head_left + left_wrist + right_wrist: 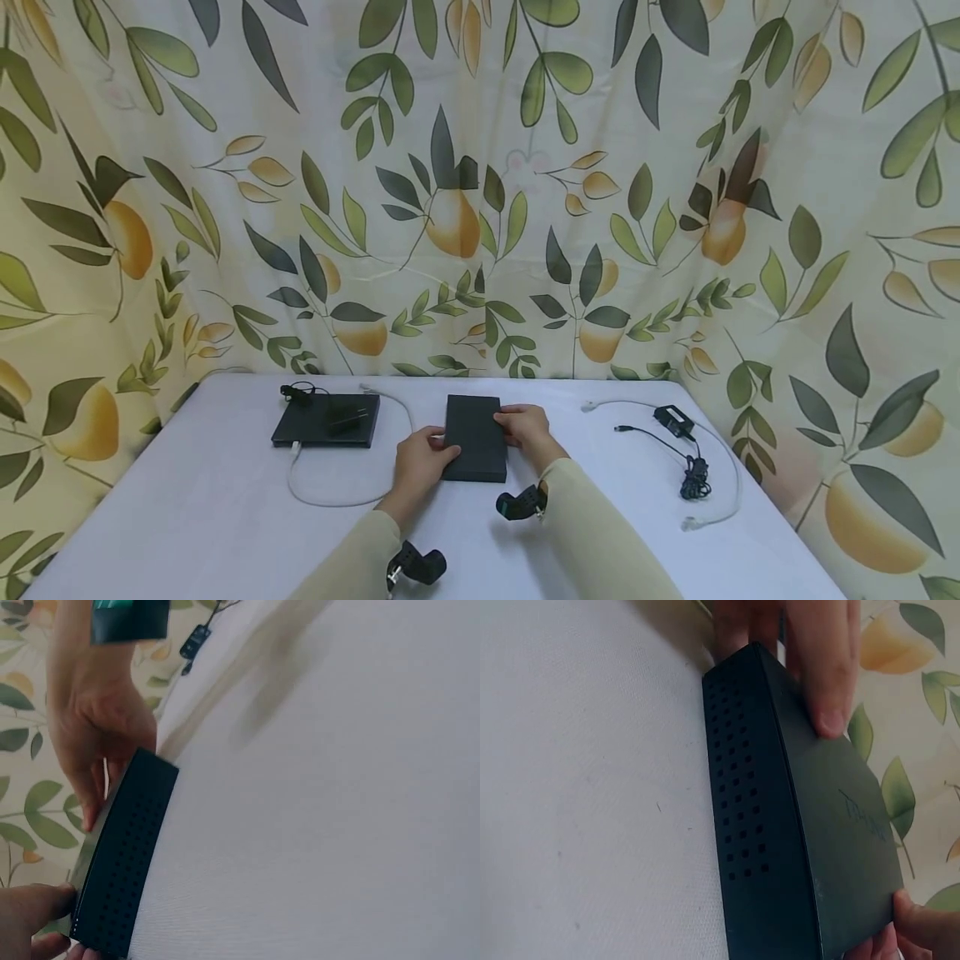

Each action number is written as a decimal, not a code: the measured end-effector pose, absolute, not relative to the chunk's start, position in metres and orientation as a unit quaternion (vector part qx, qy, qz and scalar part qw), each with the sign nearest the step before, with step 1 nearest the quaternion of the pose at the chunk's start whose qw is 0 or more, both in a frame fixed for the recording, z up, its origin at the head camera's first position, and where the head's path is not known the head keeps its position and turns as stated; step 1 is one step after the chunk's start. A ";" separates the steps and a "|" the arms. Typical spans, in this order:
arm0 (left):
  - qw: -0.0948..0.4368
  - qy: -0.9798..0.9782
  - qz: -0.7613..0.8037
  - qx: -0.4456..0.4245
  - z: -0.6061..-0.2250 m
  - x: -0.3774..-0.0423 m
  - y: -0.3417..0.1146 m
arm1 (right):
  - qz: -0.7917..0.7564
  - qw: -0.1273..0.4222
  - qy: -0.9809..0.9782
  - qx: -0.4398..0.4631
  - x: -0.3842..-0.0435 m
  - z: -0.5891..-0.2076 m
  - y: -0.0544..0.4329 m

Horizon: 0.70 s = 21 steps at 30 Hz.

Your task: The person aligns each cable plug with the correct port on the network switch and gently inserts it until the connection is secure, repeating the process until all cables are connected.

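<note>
Both hands hold a black flat box [476,440] at the middle of the table. Rows of small square vent holes run along its near side [739,780], and faint lettering marks its top in the right wrist view. My left hand [420,464] grips the left edge, thumb on top and fingers under the side. At the far right edge, my right hand [527,432] pinches the box with its thumb and fingers. The left wrist view has the right hand [105,727] above and part of the left hand [34,911] at lower left.
Back left lies another black box [318,421] with a black power adapter [348,417] on it and a pale network cable [322,503] plugged in. On the right are a small black adapter [674,422], its coiled black cord [695,479] and a loose pale cable [735,483].
</note>
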<state>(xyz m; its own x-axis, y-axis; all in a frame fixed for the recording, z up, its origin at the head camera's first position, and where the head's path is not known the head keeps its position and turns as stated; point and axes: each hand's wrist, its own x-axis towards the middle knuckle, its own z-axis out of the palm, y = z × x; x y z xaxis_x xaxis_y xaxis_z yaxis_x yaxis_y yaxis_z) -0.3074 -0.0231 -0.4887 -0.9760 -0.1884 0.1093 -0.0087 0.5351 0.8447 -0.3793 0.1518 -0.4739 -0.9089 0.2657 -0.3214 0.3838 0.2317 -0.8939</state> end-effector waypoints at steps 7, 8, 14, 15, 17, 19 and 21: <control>0.114 -0.865 -0.485 0.051 -0.488 -0.297 -0.022 | -0.584 0.046 0.781 0.216 -0.380 -0.475 0.150; 0.116 -0.864 -0.487 0.053 -0.488 -0.298 -0.022 | -0.584 0.044 0.781 0.215 -0.380 -0.474 0.151; 0.119 -0.867 -0.481 0.054 -0.488 -0.301 -0.019 | -0.588 0.026 0.783 0.201 -0.375 -0.476 0.155; 0.120 -0.869 -0.477 0.051 -0.488 -0.302 -0.019 | -0.588 0.020 0.785 0.196 -0.373 -0.477 0.156; 0.122 -0.872 -0.471 0.046 -0.488 -0.304 -0.019 | -0.587 0.006 0.788 0.182 -0.367 -0.478 0.158; 0.120 -0.876 -0.465 0.042 -0.487 -0.307 -0.019 | -0.588 -0.008 0.790 0.173 -0.361 -0.480 0.159; 0.116 -0.880 -0.458 0.037 -0.486 -0.310 -0.020 | -0.590 -0.022 0.789 0.168 -0.353 -0.481 0.161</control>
